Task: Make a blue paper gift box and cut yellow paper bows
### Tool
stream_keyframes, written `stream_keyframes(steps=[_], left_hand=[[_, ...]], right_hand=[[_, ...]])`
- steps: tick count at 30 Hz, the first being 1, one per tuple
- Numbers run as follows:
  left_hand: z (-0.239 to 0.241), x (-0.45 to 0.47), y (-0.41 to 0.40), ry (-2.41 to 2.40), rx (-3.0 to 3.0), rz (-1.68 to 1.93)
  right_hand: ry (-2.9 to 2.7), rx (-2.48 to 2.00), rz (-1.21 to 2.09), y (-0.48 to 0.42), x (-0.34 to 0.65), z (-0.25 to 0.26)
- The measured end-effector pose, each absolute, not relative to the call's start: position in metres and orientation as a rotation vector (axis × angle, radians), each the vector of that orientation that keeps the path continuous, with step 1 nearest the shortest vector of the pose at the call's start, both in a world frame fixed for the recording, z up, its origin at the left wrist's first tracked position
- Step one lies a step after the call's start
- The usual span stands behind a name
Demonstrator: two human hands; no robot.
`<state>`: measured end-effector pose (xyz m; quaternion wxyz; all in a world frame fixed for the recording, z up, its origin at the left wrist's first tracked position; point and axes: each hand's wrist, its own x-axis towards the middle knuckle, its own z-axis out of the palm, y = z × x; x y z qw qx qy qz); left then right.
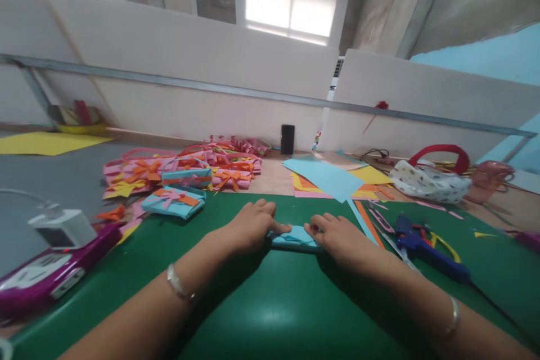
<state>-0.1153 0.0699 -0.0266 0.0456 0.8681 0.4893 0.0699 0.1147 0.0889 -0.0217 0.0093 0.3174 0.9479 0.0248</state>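
A light-blue folded paper piece (296, 238) lies on the green mat (261, 304) in front of me, a small flat bundle with a crease along its top. My left hand (255, 224) grips its left end, the thumb pressing on top. At the right end, my right hand (331, 236) pinches the edge between thumb and bent fingers. Part of each end is hidden under the fingers. To the left sits a finished-looking blue paper bag (174, 202) with an orange band and a pink bow.
Pink paper bags with orange bows (181, 166) are heaped at back left. Coloured sheets (323, 174) lie behind my hands. A blue glue gun (434, 250), scissors and a cutter (382, 218) lie right. A purple power strip (54, 270) with a white charger (63, 228) sits left.
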Motion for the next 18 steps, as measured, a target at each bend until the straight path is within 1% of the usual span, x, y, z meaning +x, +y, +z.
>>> stream_keyframes(steps=[3, 7, 10, 18], left_hand=[[-0.023, -0.112, 0.067, 1.511, 2.585, 0.342], [-0.016, -0.116, 0.073, 1.520, 2.395, 0.550], [-0.013, -0.121, 0.074, 1.494, 2.258, 0.609], [-0.027, -0.112, 0.082, 1.535, 2.055, 0.623]], right_hand=[[3.008, 0.952, -0.057, 0.096, 0.122, -0.020], [3.091, 0.922, -0.316, 0.113, 0.133, -0.012], [3.130, 0.943, -0.483, 0.119, 0.134, -0.011], [3.115, 1.412, -0.841, 0.125, 0.116, -0.029]])
